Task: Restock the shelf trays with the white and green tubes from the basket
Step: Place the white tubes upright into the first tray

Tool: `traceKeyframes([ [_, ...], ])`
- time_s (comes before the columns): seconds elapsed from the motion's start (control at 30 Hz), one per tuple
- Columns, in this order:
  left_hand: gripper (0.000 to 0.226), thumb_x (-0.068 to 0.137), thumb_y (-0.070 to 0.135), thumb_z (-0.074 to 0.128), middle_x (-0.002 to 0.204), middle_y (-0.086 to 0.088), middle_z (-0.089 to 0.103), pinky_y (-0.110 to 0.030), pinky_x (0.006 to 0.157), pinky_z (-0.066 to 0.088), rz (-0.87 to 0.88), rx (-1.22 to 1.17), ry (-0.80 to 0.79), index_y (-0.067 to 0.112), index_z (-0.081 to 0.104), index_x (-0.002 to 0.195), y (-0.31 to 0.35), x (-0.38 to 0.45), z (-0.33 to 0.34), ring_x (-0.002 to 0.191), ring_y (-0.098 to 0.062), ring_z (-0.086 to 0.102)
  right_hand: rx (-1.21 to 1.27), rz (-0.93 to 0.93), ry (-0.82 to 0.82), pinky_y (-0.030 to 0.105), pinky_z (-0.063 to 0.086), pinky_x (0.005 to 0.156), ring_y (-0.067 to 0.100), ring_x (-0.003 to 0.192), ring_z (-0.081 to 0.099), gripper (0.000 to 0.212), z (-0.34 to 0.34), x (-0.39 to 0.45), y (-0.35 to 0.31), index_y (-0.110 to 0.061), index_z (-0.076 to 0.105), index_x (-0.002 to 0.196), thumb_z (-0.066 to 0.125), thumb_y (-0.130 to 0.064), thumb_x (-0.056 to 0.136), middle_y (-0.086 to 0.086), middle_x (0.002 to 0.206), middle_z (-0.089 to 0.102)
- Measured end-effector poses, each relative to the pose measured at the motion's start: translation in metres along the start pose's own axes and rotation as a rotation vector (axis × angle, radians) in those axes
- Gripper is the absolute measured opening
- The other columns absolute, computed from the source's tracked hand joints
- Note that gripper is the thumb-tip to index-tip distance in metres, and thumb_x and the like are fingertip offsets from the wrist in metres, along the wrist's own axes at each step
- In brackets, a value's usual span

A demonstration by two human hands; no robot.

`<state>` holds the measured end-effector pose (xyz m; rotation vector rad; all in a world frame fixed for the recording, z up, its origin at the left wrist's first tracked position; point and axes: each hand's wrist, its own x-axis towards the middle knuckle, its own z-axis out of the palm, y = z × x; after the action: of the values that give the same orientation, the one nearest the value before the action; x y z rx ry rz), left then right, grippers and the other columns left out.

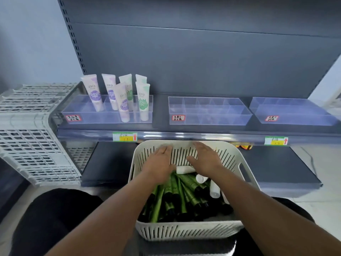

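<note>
Glossy green tubes (181, 196) with black caps and smooth white tubes (215, 189) lie heaped in the slotted white plastic basket (184, 232), just beneath the flat, empty fingers of the left hand (159, 160) and right hand (207, 158).

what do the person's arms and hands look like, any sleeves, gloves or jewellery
Both arms are bare to the frame's edge, with no sleeves in view. The left hand and right hand wear no gloves, and no rings, watch or bracelets show. The picture is slightly blurred, so fine detail such as nails cannot be made out.
</note>
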<state>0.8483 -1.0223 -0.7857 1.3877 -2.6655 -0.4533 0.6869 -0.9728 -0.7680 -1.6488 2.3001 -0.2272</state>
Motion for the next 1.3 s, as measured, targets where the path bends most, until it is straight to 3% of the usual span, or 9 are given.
traceKeyframes([
  [0.33,0.069,0.097,0.033,0.049,0.159,-0.001,0.018,-0.035,0.119,0.021,0.042,-0.021,-0.240,0.016,0.013,0.153,0.038,0.029,0.070,0.146,-0.019,0.019,-0.026,0.145,-0.141,0.043,0.025,0.115,0.026,0.139,0.031,0.057,0.045,0.003,0.063,-0.017,0.032,0.145,0.044,-0.040,0.093,0.005,0.150,0.035],
  [0.5,0.064,0.096,0.017,0.048,0.158,0.000,0.021,-0.033,0.120,0.019,0.226,-0.117,-0.354,0.018,0.016,0.152,0.058,0.047,0.092,0.145,-0.016,0.021,0.003,0.225,-0.234,0.052,0.012,0.118,0.037,0.145,0.008,0.054,0.071,0.014,0.066,-0.014,0.023,0.147,0.032,-0.030,0.097,0.012,0.158,0.012],
  [0.6,0.064,0.094,0.012,0.050,0.154,0.002,0.031,-0.028,0.118,0.023,0.221,-0.219,-0.419,0.021,0.021,0.151,0.055,0.055,0.098,0.140,-0.015,0.032,0.100,0.250,-0.244,0.053,0.011,0.118,0.038,0.145,0.007,0.056,0.075,0.015,0.064,-0.011,0.022,0.148,0.033,-0.030,0.096,0.009,0.160,0.004],
  [0.73,0.052,0.092,0.017,0.055,0.142,-0.001,0.050,-0.029,0.110,0.035,0.193,-0.249,-0.405,0.019,0.040,0.143,0.052,0.052,0.096,0.128,-0.018,0.048,0.090,0.198,-0.217,0.046,0.026,0.113,0.037,0.134,0.030,0.047,0.069,0.013,0.060,-0.009,0.038,0.138,0.038,-0.025,0.093,0.010,0.149,0.032],
  [0.83,0.041,0.094,0.019,0.051,0.133,-0.006,0.056,-0.032,0.098,0.040,0.163,-0.204,-0.353,0.015,0.046,0.134,0.056,0.047,0.089,0.120,-0.023,0.053,0.056,0.168,-0.207,0.044,0.031,0.108,0.037,0.127,0.038,0.043,0.064,0.015,0.055,-0.013,0.042,0.134,0.040,-0.023,0.092,0.012,0.141,0.038],
  [1.0,0.029,0.097,0.033,0.046,0.113,-0.008,0.064,-0.029,0.079,0.043,0.024,-0.197,-0.286,0.013,0.059,0.114,0.056,0.036,0.083,0.101,-0.023,0.059,0.104,0.224,-0.232,0.036,0.042,0.093,0.028,0.109,0.051,0.029,0.058,0.018,0.063,-0.018,0.063,0.099,0.042,-0.032,0.084,0.009,0.122,0.054],
  [1.1,0.031,0.096,0.039,0.048,0.105,-0.006,0.065,-0.026,0.072,0.041,-0.053,-0.178,-0.248,0.013,0.062,0.107,0.048,0.032,0.083,0.089,-0.020,0.057,0.136,0.266,-0.217,0.036,0.045,0.094,0.028,0.112,0.053,0.029,0.053,0.018,0.069,-0.016,0.057,0.119,0.048,-0.024,0.093,0.010,0.125,0.051],
  [1.2,0.030,0.092,0.043,0.053,0.097,-0.006,0.065,-0.027,0.068,0.040,-0.103,-0.188,-0.247,0.014,0.059,0.098,0.049,0.034,0.083,0.079,-0.017,0.053,0.137,0.285,-0.196,0.035,0.045,0.085,0.027,0.106,0.057,0.035,0.057,0.021,0.067,-0.015,0.052,0.117,0.059,-0.034,0.089,0.010,0.117,0.059],
  [1.3,0.027,0.088,0.033,0.062,0.101,-0.007,0.063,-0.027,0.068,0.042,-0.174,-0.296,-0.278,0.012,0.056,0.104,0.057,0.038,0.085,0.081,-0.016,0.053,0.138,0.310,-0.162,0.035,0.046,0.081,0.029,0.108,0.058,0.041,0.060,0.024,0.063,-0.014,0.046,0.120,0.064,-0.025,0.086,0.011,0.119,0.059],
])
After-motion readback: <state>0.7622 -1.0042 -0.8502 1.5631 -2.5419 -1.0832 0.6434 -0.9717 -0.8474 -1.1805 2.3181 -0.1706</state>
